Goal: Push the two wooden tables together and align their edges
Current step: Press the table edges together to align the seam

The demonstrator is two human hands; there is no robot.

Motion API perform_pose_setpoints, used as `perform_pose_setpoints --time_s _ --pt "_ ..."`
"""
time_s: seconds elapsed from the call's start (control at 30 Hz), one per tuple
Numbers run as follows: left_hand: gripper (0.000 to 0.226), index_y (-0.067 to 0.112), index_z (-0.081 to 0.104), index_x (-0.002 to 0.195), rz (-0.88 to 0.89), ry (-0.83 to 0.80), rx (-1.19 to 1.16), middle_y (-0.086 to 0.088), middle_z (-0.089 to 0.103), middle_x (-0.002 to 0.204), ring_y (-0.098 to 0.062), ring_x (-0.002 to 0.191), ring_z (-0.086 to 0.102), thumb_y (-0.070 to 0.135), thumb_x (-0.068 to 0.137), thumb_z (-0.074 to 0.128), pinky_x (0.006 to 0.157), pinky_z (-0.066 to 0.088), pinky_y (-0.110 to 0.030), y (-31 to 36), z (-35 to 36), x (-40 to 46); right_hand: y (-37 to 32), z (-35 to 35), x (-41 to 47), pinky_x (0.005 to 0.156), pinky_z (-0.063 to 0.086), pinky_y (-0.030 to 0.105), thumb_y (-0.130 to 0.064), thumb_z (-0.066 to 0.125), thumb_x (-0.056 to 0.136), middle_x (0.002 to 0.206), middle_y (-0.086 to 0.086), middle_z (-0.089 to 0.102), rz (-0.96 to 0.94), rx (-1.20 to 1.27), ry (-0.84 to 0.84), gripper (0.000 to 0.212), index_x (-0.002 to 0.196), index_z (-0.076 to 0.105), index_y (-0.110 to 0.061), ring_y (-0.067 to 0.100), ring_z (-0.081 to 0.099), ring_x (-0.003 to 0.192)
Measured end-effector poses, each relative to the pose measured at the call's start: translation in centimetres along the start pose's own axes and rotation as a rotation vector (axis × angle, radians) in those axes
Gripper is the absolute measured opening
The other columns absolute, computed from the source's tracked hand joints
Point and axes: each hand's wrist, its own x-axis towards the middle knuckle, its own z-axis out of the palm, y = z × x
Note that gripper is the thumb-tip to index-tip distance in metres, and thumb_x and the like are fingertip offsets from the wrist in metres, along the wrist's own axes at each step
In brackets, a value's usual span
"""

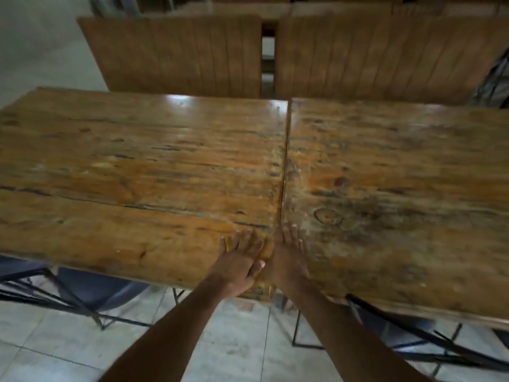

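Observation:
Two worn wooden tables stand side by side, the left table (137,166) and the right table (399,175), with only a thin dark seam between them running from far edge to near edge. The far edges look nearly level; the left table's far edge sits slightly farther. My left hand (239,260) lies flat, fingers spread, on the left table's near right corner. On the right table's near left corner rests my right hand (289,255), also flat, right beside the seam. Neither hand holds anything.
Two more wooden tables (179,53) (385,56) stand behind, a narrow gap between them. Blue chairs on black metal frames (91,290) (407,323) sit tucked under the near edges. The floor (220,346) is pale tile.

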Motion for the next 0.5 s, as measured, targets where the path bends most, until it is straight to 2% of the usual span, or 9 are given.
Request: perform_pose_setpoints --time_s 0.07,0.2,0.3,0.5 --pt "0.061 0.025 0.013 0.160 0.045 0.004 -0.024 -0.014 -0.007 0.170 -0.040 0.154 -0.009 0.050 0.105 0.022 0.120 0.001 -0.067 -0.2 3.1 0.4 2.5 2.6 0.3 0.124 0.002 0.044 -0.023 0.042 0.100 0.167 0.010 0.002 0.020 0.046 0.059 0.066 0.157 0.011 -0.011 0.027 -0.008 0.153" --pt "0.063 0.028 0.015 0.160 0.047 0.218 -0.010 -0.011 -0.001 0.170 -0.039 0.154 -0.009 0.054 0.102 0.012 0.118 0.003 -0.071 -0.3 7.6 0.9 5.7 5.8 0.5 0.124 0.007 0.045 -0.023 0.027 0.102 0.164 0.012 0.021 -0.076 -0.027 0.273 0.054 0.154 0.026 -0.008 0.027 0.007 0.153" --pt "0.059 0.031 0.019 0.159 0.025 0.330 0.004 -0.008 0.008 0.170 -0.037 0.155 0.000 0.053 0.104 0.017 0.119 0.005 -0.068 0.0 8.4 1.4 6.3 6.8 1.1 0.124 0.009 0.045 -0.025 0.025 0.102 0.164 0.011 0.021 -0.100 -0.080 0.323 0.054 0.154 0.026 -0.008 0.026 0.007 0.153" --pt "0.058 0.033 0.022 0.157 0.019 0.358 0.000 -0.007 0.014 0.170 -0.037 0.155 0.006 0.055 0.104 0.017 0.121 0.006 -0.067 -0.1 8.1 2.0 6.3 7.3 1.3 0.124 0.006 0.046 -0.024 0.025 0.103 0.167 0.007 0.014 -0.085 -0.123 0.306 0.055 0.156 0.018 -0.012 0.025 0.001 0.153"
